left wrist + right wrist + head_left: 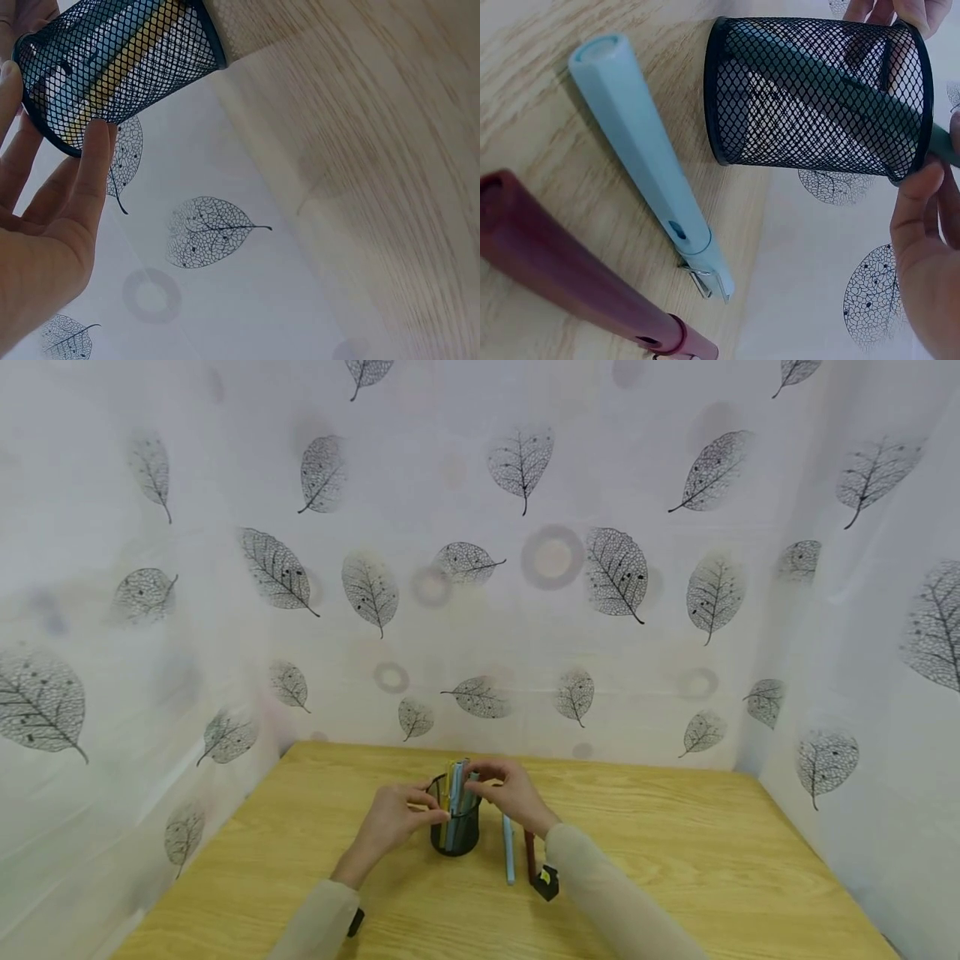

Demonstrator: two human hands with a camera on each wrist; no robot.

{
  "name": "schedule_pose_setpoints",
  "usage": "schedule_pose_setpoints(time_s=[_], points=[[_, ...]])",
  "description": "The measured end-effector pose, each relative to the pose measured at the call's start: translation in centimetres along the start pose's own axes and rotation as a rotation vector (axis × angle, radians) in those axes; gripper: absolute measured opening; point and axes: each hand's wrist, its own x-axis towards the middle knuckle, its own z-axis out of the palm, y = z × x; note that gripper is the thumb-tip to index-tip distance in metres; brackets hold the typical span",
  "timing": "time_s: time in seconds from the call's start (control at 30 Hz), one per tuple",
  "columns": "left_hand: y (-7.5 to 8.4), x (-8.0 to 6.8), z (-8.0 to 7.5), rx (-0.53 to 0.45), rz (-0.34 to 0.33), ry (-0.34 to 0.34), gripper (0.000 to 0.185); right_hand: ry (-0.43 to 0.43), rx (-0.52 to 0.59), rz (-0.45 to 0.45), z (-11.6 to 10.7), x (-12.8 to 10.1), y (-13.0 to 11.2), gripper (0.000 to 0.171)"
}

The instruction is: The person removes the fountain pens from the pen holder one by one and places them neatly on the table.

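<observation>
Both hands (450, 810) on pen holder (456, 837)

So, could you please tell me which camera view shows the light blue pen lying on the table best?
The right wrist view: the light blue pen fills the frame, clip and cap end sharp, beside the dark red pen. The head view shows it small, right of the mesh pen holder. The left wrist view misses it entirely.
</observation>
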Motion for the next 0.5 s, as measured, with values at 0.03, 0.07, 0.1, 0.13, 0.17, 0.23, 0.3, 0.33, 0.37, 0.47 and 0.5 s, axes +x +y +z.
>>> schedule_pose_setpoints(time_s=[0.03,0.07,0.1,0.13,0.17,0.23,0.3,0.33,0.37,0.47,0.5], points=[[0.0,0.0,0.0,-0.002,0.000,0.000,0.016,-0.004,0.003,0.001,0.0,-0.1,-0.1,0.025],[0.0,0.0,0.0,-0.001,0.001,0.000,0.016,-0.006,0.007,0.002,0.0,-0.1,-0.2,0.025],[0.0,0.0,-0.1,-0.002,0.004,0.001,0.016,-0.007,0.006,-0.005,0.0,-0.1,-0.1,0.025],[0.0,0.0,-0.1,-0.003,0.004,0.001,0.016,-0.011,0.003,-0.007,0.0,-0.2,-0.1,0.025],[0.0,0.0,-0.1,-0.004,0.006,0.001,0.016,-0.018,-0.003,-0.006,0.0,-0.2,-0.1,0.025],[0.0,-0.1,-0.1,-0.002,0.006,0.000,0.016,-0.036,-0.005,0.004,-0.1,-0.2,0.0,0.026],[0.0,-0.1,-0.1,-0.002,0.005,0.000,0.015,-0.060,-0.003,0.001,-0.1,0.0,0.5,0.029],[0.0,-0.1,-0.1,-0.003,0.003,-0.001,0.015,-0.074,-0.001,0.005,-0.1,0.1,0.8,0.030],[0.1,-0.1,-0.1,-0.007,0.002,-0.001,0.015,-0.086,0.001,0.004,-0.1,0.3,1.2,0.032],[0.1,-0.1,0.0,-0.011,0.004,0.000,0.015,-0.103,0.009,-0.005,-0.1,0.7,2.3,0.033],[0.1,-0.1,0.0,-0.013,0.002,0.000,0.015,-0.104,0.010,-0.003,-0.1,0.8,2.8,0.033]])
